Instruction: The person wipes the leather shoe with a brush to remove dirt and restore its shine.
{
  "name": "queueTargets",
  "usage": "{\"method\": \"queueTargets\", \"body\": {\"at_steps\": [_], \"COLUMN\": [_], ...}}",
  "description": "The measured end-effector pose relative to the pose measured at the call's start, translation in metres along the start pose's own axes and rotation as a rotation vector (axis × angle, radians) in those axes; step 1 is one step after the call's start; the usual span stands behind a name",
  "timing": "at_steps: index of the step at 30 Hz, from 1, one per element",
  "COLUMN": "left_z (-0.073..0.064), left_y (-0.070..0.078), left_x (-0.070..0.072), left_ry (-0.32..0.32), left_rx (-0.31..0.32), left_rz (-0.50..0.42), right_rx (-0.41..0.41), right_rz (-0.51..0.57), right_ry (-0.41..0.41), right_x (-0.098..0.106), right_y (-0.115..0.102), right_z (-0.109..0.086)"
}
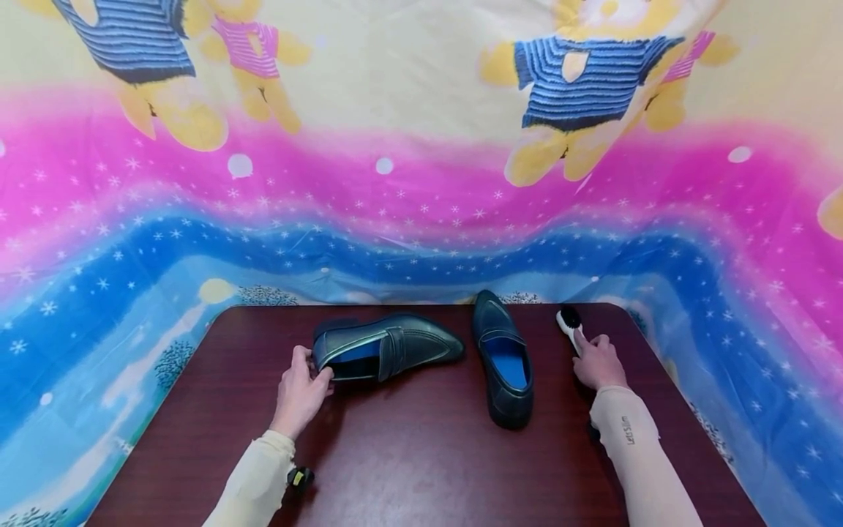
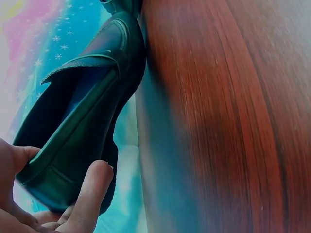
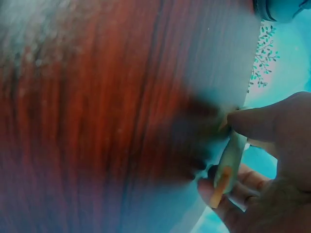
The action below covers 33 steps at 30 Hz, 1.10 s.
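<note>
My left hand grips the heel of a dark leather loafer. That loafer is tipped on its side, its opening towards me and its toe pointing right. In the left wrist view the thumb hooks inside the loafer's heel rim while the fingers lie round the outside. A second loafer stands sole down at centre right, toe to the back, with a blue insole. On the right, my right hand holds a small brush by its white handle, black bristles showing. The right wrist view shows thumb and fingers round the brush handle.
Both shoes and the brush are near the back edge of a dark red-brown wooden table. Behind and beside it hangs a printed cloth with bears and snowflakes. A small black object is at my left wrist.
</note>
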<state>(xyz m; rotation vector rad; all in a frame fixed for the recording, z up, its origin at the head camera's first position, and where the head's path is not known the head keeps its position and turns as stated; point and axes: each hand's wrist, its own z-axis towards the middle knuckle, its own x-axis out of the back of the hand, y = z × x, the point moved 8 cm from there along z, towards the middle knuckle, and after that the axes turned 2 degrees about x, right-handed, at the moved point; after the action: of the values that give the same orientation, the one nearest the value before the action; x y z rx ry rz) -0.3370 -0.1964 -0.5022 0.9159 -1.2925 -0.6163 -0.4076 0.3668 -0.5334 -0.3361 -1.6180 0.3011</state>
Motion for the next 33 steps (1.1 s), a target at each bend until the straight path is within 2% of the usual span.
{"method": "queueTargets", "body": {"at_steps": [7, 11, 14, 18, 22, 26, 29, 33], "left_z": [0.000, 0.001, 0.000, -0.001, -0.001, -0.002, -0.005, -0.009], "left_y": [0.006, 0.007, 0.008, 0.013, 0.019, 0.018, 0.014, 0.013], "left_x": [0.004, 0.004, 0.004, 0.001, -0.003, -0.008, -0.014, -0.021], "left_ry": [0.034, 0.036, 0.022, -0.015, -0.059, -0.147, -0.231, -0.313], "left_rx": [-0.054, -0.064, -0.074, -0.106, -0.095, -0.017, 0.034, 0.021], "left_rz": [0.150, 0.197, 0.233, 0.301, 0.341, 0.324, 0.306, 0.296], "right_rx": [-0.012, 0.007, 0.053, 0.142, 0.299, 0.452, 0.536, 0.626], "right_rz": [-0.007, 0.008, 0.010, 0.017, 0.053, 0.102, 0.124, 0.105], "right_ry": [0.018, 0.133, 0.251, 0.359, 0.383, 0.342, 0.294, 0.178], "right_x": [0.004, 0.015, 0.030, 0.051, 0.063, 0.057, 0.044, 0.017], "right_y": [-0.003, -0.011, -0.029, -0.072, -0.131, -0.191, -0.223, -0.256], "right_z": [-0.006, -0.009, -0.012, -0.024, -0.042, -0.056, -0.064, -0.071]}}
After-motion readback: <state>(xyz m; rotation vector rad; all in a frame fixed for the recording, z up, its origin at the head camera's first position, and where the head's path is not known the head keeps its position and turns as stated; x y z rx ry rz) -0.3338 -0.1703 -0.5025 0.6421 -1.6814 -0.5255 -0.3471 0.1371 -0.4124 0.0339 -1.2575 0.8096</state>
